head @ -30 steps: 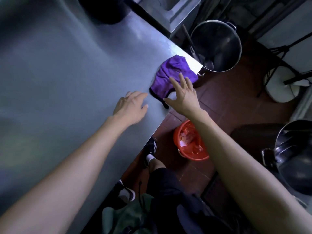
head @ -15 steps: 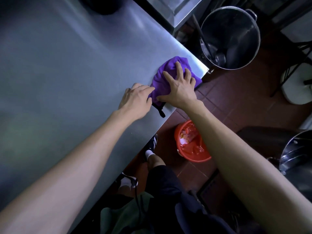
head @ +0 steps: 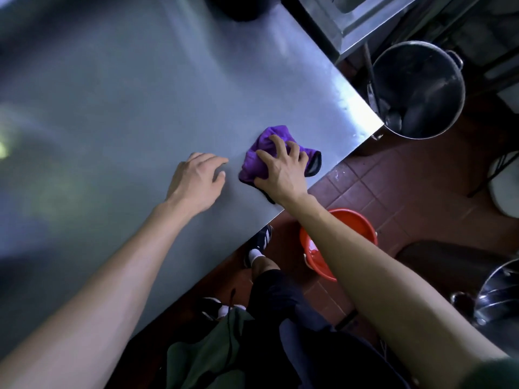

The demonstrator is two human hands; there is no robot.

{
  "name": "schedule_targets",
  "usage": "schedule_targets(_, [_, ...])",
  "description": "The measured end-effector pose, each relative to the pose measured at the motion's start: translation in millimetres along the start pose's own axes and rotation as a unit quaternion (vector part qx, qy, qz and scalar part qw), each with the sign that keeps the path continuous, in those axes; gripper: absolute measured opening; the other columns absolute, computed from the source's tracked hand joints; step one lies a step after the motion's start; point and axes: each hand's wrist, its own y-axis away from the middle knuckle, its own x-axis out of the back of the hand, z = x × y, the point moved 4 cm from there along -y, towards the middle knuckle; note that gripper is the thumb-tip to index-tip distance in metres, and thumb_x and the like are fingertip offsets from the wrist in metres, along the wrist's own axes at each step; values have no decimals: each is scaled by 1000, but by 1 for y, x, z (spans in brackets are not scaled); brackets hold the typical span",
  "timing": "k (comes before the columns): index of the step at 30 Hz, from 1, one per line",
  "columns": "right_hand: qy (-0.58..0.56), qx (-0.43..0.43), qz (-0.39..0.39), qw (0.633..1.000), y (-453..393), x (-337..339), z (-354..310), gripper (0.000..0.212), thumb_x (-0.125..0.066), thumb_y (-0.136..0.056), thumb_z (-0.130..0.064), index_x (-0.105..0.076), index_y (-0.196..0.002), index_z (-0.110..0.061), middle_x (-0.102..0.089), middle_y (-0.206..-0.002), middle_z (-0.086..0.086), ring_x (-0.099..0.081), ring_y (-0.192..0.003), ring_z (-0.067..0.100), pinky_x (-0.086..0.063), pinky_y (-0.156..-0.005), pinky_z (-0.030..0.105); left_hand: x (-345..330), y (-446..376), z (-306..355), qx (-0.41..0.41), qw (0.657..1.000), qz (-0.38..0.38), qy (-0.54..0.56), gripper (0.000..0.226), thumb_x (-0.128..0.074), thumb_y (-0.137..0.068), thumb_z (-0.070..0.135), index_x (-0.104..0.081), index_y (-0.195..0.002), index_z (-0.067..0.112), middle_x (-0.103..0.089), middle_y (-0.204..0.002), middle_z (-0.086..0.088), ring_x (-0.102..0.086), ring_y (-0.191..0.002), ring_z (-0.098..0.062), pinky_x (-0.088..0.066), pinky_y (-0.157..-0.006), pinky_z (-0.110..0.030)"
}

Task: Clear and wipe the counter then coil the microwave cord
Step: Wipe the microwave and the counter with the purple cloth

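Item: crumpled purple cloth, dragged inward from stainless steel counter right corner; my right hand had bunched it, clawed; left hand rested loose — wiping begun

An orange bucket sits on the red tiled floor near a steel pot.
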Motion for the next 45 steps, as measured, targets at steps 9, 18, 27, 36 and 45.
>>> schedule_targets(9, [-155,25,-12,988,56,-24,-93,65,-75,-72,-31,-57,-135,-21,-48,-142,2,-44,-121,35,-43,-95,48,23,139,-99,92,995,43,18,33,-61,-94,23,-66,-126,16,-67,-125,-7,-57,-118,-31,-47,-99,-43])
schedule_targets(18, [-301,117,-7,946,142,-22,-253,64,-76,-68,-10,-60,-130,-10,-55,-133,8,-54,-119,30,-46,-100,41,41,315,-187,197,976,94,27,39,-54,-97,34,-58,-135,26,-59,-138,0,-51,-127,-24,-44,-102,-39])
schedule_targets(27, [-345,241,-12,907,210,-4,-414,60,-76,-71,-13,-59,-128,-13,-55,-129,-1,-54,-113,17,-45,-93,28,77,465,-255,266,946,183,19,38,-55,-97,37,-58,-134,26,-59,-138,4,-53,-126,-22,-45,-95,-36])
schedule_targets(36, [-377,306,-10,874,221,22,-531,51,-77,-74,-24,-61,-122,-20,-56,-112,-6,-60,-97,18,-58,-74,45,126,525,-311,301,921,246,3,39,-55,-96,37,-57,-134,26,-61,-132,4,-55,-120,-23,-46,-95,-41])
schedule_targets(45, [-425,300,17,854,164,51,-653,35,-75,-75,-32,-65,-108,-22,-66,-102,4,-64,-88,27,-56,-80,46,196,530,-385,306,902,306,-16,35,-61,-94,30,-64,-128,22,-67,-123,1,-59,-112,-25,-49,-91,-44])
